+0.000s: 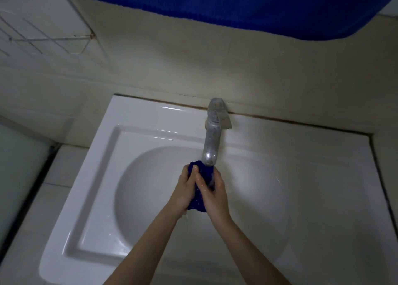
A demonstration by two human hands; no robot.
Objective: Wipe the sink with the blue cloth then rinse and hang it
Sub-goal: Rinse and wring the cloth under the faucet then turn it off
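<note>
The blue cloth [197, 200] is bunched into a tight wad, clamped between both hands over the middle of the sink [97, 177] basin. Two bare forearms reach in from the sink's near edge and meet at the cloth.

The left hand [184, 191] wraps round the wad's left side, fingers curled over its top with one fingertip on the upper fold. The right hand [215, 195] closes on it from the right, its fingers [200, 180] laid across the front of the cloth and pressing it towards the left palm. The hands lie close together, with only a strip of blue showing between them, a tuft sticking out above and a small end below the wrists.

The cloth's top sits directly beneath the spout of the metal faucet [212, 138], touching it or almost so. I cannot tell whether water is running.

The faucet rises from the sink's back edge, its lever turned to the right. Behind it stands a pale tiled wall [193, 69]. A thin wire rack [43, 39] is fixed to the wall at the far left, and a broad blue fabric [215, 2] spans the top of the view.
</note>
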